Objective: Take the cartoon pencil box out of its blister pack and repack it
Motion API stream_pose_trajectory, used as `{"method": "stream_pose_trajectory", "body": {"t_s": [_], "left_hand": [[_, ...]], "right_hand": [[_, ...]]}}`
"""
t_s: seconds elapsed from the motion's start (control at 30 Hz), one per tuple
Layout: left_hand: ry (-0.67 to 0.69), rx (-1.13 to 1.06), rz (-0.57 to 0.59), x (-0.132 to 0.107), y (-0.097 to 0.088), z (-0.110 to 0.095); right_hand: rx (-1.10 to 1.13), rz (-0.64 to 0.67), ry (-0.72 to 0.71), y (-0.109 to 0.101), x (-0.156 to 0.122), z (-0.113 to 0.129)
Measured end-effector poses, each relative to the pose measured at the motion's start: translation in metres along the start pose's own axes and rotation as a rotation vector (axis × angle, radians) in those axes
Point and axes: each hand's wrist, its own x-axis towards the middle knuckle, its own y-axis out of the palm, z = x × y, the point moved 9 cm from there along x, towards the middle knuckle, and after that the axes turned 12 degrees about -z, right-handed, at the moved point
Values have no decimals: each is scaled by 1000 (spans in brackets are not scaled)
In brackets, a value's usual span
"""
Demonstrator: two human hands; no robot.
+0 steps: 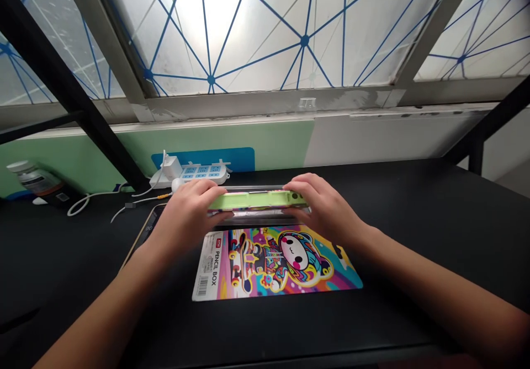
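Observation:
A green pencil box (256,199) is held just above the black desk (434,231), its long edge toward me. My left hand (188,209) grips its left end and my right hand (323,203) grips its right end, fingers curled over the top. In front of the box lies a flat colourful card (273,261) with a cartoon figure and the words "PENCIL BOX". A clear flat piece (248,188) shows just behind the box.
A white power strip (199,175) with a plugged adapter and white cables (89,199) sits at the back left. A bottle (35,180) lies at the far left. A dark tablet-like slab (144,231) lies under my left forearm. Windows rise behind the desk.

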Motion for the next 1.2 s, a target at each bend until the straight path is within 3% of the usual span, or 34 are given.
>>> {"method": "stream_pose_trajectory", "body": {"t_s": [0.1, 0.17, 0.27, 0.37, 0.53, 0.67, 0.9, 1.2], "left_hand": [[69, 30, -172, -30, -36, -32], [64, -16, -226, -61, -49, -50], [16, -49, -214, -103, -43, -63], [-10, -85, -172, -125, -25, -65], [-177, -177, 10, -131, 7, -42], [-324, -235, 94, -135, 15, -28], [-441, -301, 115, -138, 16, -28], [-608, -331, 79, -144, 14, -27]], "right_hand": [[-22, -52, -123, -31, -17, 28], [9, -42, -150, -46, -37, 41], [35, -8, -186, -55, -70, 56], [24, 53, -231, -49, -93, 66], [100, 99, -162, -35, -98, 65], [124, 192, -22, -27, -100, 50], [180, 277, 317, -28, -111, 13], [299, 214, 663, -32, -104, -13]]}}
